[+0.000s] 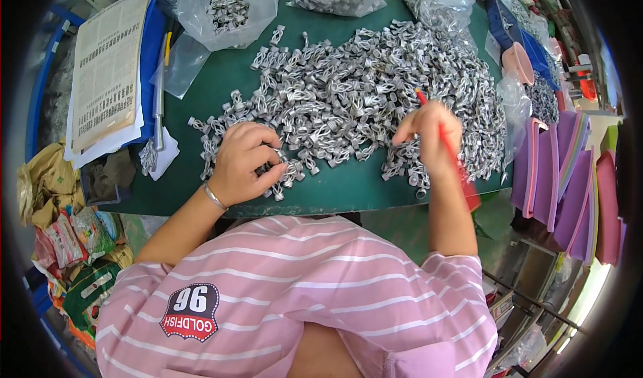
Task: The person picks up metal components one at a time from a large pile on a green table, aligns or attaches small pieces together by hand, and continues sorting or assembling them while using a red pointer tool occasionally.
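Head view, looking straight down: your left hand (pixel 244 163) rests at the near left fringe of the heap of small silvery metal parts (pixel 362 103) that covers the middle of the green table (pixel 335 190). Its fingers are curled together around a few of those parts (pixel 284 170), which sit between thumb and fingertips at the hand's right side; whether they are pinched firmly or only cupped you cannot tell from here.

Your right hand (pixel 429 137) is well apart from the left, over the near right part of the heap. It is closed on a red rod-like tool (pixel 455 167), whose long axis runs diagonally: the upper tip shows just above the knuckles, pointing away and to your left, and the lower end trails toward you and to your right, past the table edge.

The heap lies ahead of both hands and between them, spreading away from you. The left hand is already in contact with loose parts at the fringe; the right is just above the denser part.

Beyond the heap stand clear plastic bags (pixel 228 6) holding more such parts. A stack of printed papers (pixel 107 70) lies at your far left, and purple and pink trays (pixel 569 183) stand on edge at your right.
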The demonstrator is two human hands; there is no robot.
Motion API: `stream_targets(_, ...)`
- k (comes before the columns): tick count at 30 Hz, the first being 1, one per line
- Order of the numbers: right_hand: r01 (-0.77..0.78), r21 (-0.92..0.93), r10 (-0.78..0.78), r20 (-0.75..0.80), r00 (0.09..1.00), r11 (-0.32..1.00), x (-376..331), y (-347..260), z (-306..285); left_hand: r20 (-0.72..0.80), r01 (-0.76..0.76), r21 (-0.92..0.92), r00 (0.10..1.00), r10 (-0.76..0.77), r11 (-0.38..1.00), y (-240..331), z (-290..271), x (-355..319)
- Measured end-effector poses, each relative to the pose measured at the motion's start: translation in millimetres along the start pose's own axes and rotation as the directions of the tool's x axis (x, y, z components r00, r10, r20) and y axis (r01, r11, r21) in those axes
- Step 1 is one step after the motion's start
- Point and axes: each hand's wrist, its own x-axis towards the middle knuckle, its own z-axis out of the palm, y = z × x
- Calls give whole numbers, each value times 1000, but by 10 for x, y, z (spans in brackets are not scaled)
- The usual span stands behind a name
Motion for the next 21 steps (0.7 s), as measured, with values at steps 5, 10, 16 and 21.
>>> stream_targets(5,71,-34,-73,-88,993,997,-334,78,289,64,-40,-58,997,44,998,-31,-23,-16)
stream_targets(10,-91,78,83,95,992,993,-696,218,128,341,-96,112,939,52,989,213,-83,-137)
stream_targets(16,141,-164,-129,78,989,976,-805,221,288,163,-74,291,986,26,954,-1,54,-109)
stream_targets(21,331,-528,-314,124,941,782,-612,277,346,45,-47,261,998,37,964,-4,54,-16)
